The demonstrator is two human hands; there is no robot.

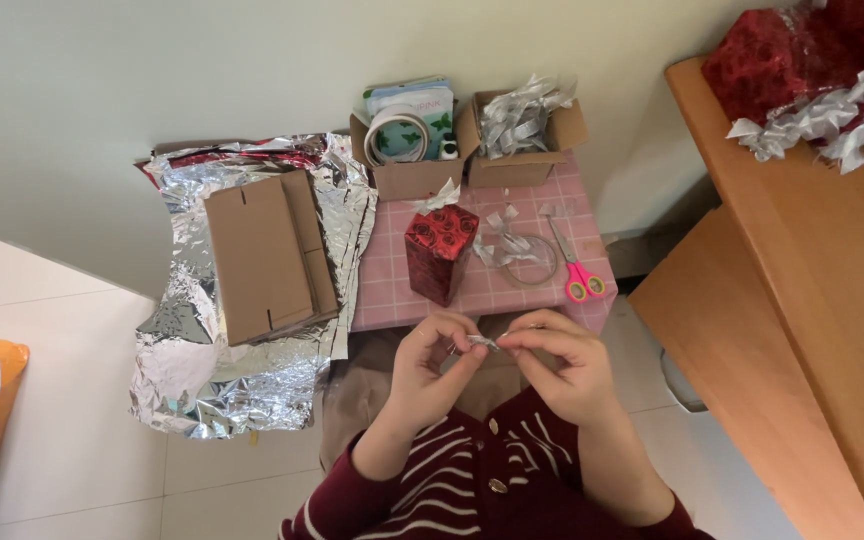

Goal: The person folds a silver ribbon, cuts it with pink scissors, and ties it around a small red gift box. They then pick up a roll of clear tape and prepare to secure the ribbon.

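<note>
Both of my hands are raised in front of my chest, pinching a small piece of silver ribbon [482, 343] between them. My left hand [434, 362] grips its left end with thumb and fingers. My right hand [562, 362] pinches the right end. Just beyond my hands, a tall box wrapped in red rose-patterned paper [440, 252] stands on a small pink checked table [392, 275], with a silver bow on top. Loose silver ribbon pieces [508, 245] and pink-handled scissors [577, 272] lie to the right of the box.
Two open cardboard boxes stand at the table's back: one [407, 140] holds tape rolls, the other [527, 135] silver ribbon. Flat cardboard [267, 255] lies on silver foil sheets [197, 370] at left. A wooden desk [822, 290] at right carries red wrapped items with silver bows [817, 75].
</note>
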